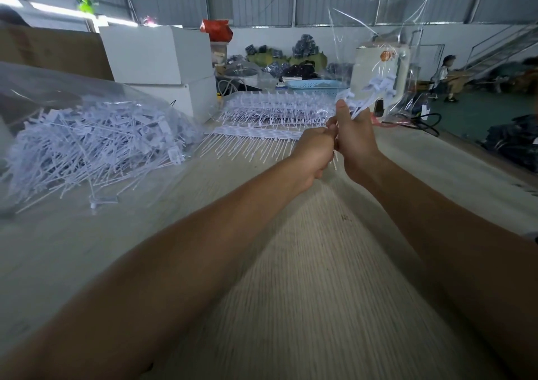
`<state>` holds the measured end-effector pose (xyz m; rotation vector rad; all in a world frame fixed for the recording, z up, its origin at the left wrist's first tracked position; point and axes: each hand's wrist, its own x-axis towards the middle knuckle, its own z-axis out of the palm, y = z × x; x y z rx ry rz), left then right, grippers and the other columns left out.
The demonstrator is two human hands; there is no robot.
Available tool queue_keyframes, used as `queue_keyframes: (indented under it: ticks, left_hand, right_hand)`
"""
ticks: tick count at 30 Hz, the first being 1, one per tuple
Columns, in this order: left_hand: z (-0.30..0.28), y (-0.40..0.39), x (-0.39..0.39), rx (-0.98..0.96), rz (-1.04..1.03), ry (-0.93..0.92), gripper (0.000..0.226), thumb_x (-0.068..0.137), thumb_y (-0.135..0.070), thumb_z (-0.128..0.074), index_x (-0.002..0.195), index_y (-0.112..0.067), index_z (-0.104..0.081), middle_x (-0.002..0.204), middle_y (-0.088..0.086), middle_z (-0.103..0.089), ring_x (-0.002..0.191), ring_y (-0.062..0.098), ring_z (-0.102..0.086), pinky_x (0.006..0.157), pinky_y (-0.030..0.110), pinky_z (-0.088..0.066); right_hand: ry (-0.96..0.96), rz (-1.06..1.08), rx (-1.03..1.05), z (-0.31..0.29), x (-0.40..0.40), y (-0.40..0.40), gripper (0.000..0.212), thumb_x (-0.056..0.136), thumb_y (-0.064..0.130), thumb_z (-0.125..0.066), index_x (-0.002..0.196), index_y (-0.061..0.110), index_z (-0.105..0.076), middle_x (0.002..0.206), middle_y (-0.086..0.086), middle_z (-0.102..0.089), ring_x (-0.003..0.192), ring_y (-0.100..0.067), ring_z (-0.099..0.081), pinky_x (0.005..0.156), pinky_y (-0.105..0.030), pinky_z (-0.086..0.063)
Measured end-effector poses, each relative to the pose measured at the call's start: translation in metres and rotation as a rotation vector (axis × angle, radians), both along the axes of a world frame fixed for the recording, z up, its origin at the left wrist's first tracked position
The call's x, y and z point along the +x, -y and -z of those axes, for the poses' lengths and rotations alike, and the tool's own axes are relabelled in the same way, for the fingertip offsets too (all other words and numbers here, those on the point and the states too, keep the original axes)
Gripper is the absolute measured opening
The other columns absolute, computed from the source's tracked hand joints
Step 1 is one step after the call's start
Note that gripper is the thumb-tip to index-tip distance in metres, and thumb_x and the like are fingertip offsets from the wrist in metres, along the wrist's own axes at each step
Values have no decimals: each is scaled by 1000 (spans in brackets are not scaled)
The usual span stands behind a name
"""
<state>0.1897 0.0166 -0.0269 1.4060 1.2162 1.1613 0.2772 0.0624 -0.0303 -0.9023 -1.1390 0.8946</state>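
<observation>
Pale worktop [320,263] bearing, at left, a loose heap of white plastic ties [96,144] spilling from a large clear sack [58,88], and, farther back at centre, laid-out rows of ties [270,115] with tails pointing toward the viewer. Above the far right of the worktop a small clear bag [387,45] stands raised in the air, its film creased and its upper corner flaring. The bundle of ties [375,85] is held off the worktop, heads up and fanned against or inside this film; which of the two cannot be told. The right hand [355,138] is curled round the middle of the bundle, thumb raised along it, while the left hand [314,152], touching the right, is closed on the tails below. Probable hazards, in order of consequence: the slack film may fold across its own mouth, so that the flag-shaped heads catch on it and the bundle jams or tears the bag. The fanned heads suggest a loose grip, and single ties may slide out and drop among the rows, disturbing the count. A dropped tie near the heap would be hard to tell from the unsorted stock.
</observation>
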Motion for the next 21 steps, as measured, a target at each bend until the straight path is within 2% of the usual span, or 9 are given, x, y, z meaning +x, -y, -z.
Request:
queue_keyframes:
  ticks: [3,5,6,8,10,14,16,19,21]
  left_hand:
    - [-11,0,-8,45,-71,-14,36,107,-36,-42,92,-11,-63,49,0,-48,34,8,-40,39,19,-27]
    - [-21,-4,-22,74,-151,-12,42,108,-32,-42,124,2,-59,70,15,-66,58,17,-65,41,26,-42]
    - [-26,-5,-31,89,-185,-16,43,108,-31,-41,130,3,-56,77,19,-66,66,20,-67,40,23,-39]
    - [-33,-6,-49,124,-239,-51,34,107,-31,-41,112,-6,-64,67,10,-56,55,17,-54,38,16,-24]
    - [-37,-5,-67,137,-275,-106,32,107,-33,-41,81,-17,-53,59,0,-37,47,13,-31,39,14,-19]
    - [-41,15,-109,177,-315,-225,33,106,-37,-41,78,-17,-41,59,-1,-31,44,12,-23,40,15,-17]
    - [-40,34,-135,211,-360,-284,38,106,-38,-42,72,-20,-40,58,-3,-32,43,11,-25,40,15,-18]
    - [-25,67,-177,242,-474,-509,41,106,-34,-42,67,-21,-42,60,-4,-40,51,11,-35,47,24,-25]
    - [-12,89,-208,244,-553,-588,41,106,-35,-43,68,-18,-43,61,-3,-41,53,12,-37,50,27,-29]
  right_hand:
    - [-34,-92,-3,-4,-1,6,40,103,35,-54,129,13,-33,101,-6,-62,86,-20,-66,69,-33,-59]
    - [-35,-165,14,-10,0,13,51,101,36,-57,142,25,-28,100,-9,-65,74,-19,-63,66,-31,-57]
    - [-4,-184,26,-12,0,17,53,101,37,-58,144,31,-28,97,-10,-66,68,-17,-59,63,-29,-54]
    - [113,-196,55,-16,-2,22,44,101,37,-59,139,34,-37,92,-10,-67,62,-16,-55,59,-30,-50]
    - [235,-210,68,-15,-8,24,33,101,35,-59,131,27,-48,86,-10,-67,59,-17,-54,59,-32,-47]
    - [387,-295,88,-4,-15,23,18,102,23,-59,117,14,-61,73,-9,-63,48,-14,-50,52,-28,-42]
    - [465,-312,86,5,-15,20,16,102,20,-59,117,14,-62,73,-11,-63,49,-15,-50,51,-27,-42]
    - [678,-321,136,21,-16,14,20,101,20,-60,120,15,-61,77,-15,-64,48,-14,-53,50,-23,-44]
    - [862,-321,202,30,-16,11,21,100,22,-61,121,21,-61,75,-8,-66,48,-5,-57,56,-23,-48]
